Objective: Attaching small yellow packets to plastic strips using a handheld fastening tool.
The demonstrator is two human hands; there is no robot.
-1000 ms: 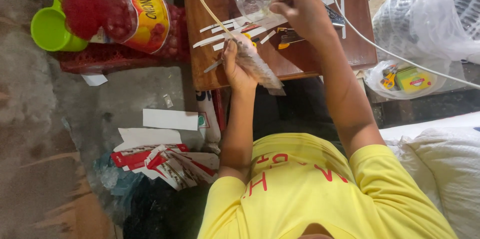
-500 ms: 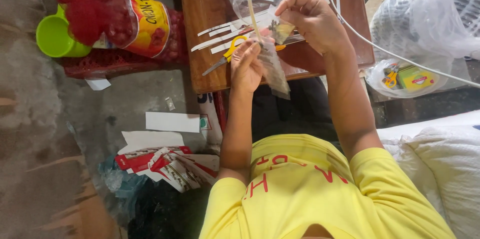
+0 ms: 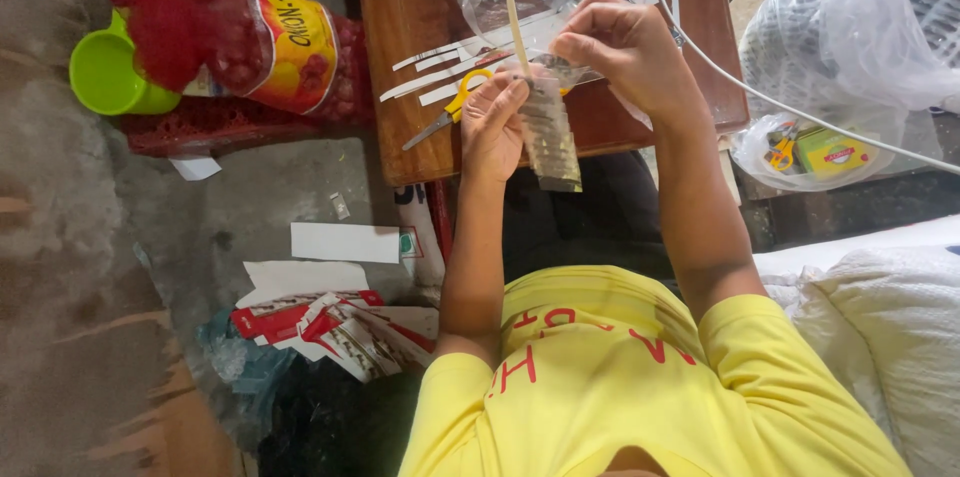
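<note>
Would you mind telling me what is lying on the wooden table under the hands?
On the wooden table lie yellow-handled scissors and white paper strips. The hands and the small packet cover what lies directly beneath them.

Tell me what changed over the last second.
The small clear packet swung from slanting to hanging nearly straight down. The right hand dropped from the table's far side to pinch its top; the left hand grips beside it. The yellow-handled scissors and white strips stayed on the wooden table.

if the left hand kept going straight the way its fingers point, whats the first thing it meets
Probably the yellow-handled scissors on the wooden table, just past the left hand fingertips; depth is unclear, so it might pass above them.
</note>
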